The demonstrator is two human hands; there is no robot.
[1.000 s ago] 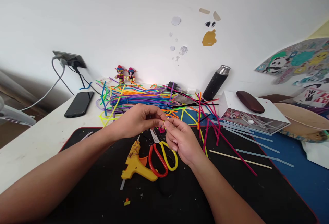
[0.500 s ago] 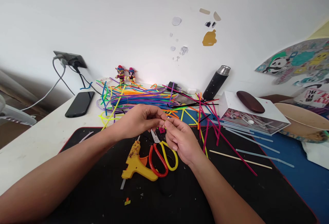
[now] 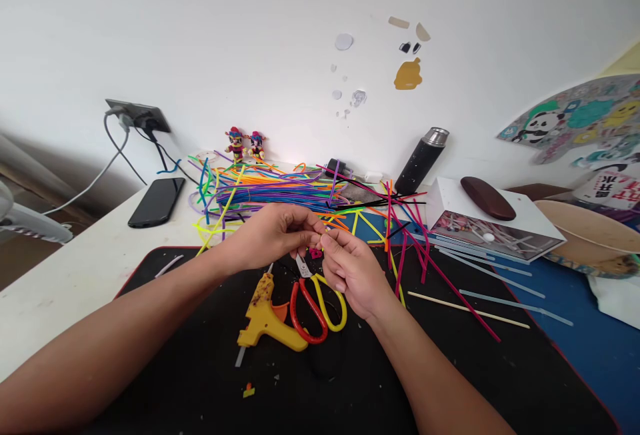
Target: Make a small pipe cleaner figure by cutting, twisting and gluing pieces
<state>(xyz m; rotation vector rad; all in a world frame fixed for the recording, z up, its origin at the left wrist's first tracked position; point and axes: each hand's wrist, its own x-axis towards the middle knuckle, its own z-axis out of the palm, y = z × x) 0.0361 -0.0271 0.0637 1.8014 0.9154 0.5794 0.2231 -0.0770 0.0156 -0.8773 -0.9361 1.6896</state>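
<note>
The work in hand looks part-way through, by judgement: a tiny yellowish piece (image 3: 327, 229), mostly hidden by fingertips, sits between the two hands above the far part of a black mat with a red edge (image 3: 200, 355); the left hand (image 3: 273, 235) pinches it with thumb and forefinger, and the right hand (image 3: 355, 275) appears to grip it from the other side, its other fingers curled in; its finished shape, and how much shaping is left, cannot be told.

Counted, there are two small red-hatted figurines (image 3: 235, 145) by the wall, apparently complete; one yellow plastic glue gun (image 3: 263, 308) and one pair of scissors with red and yellow handles (image 3: 315, 303), both lying untouched near the hands; one magenta fuzzy curl (image 3: 315, 253), partly covered, just below the fingertips; one yellow-and-orange scrap (image 3: 249, 391) nearer the person; one pale wooden stick (image 3: 435, 300); at least three translucent glue sticks (image 3: 516, 307); one black phone (image 3: 157, 202); one black flask with a silver cap (image 3: 421, 162); the multicoloured fuzzy stems (image 3: 275, 192) are too many to count.
</note>
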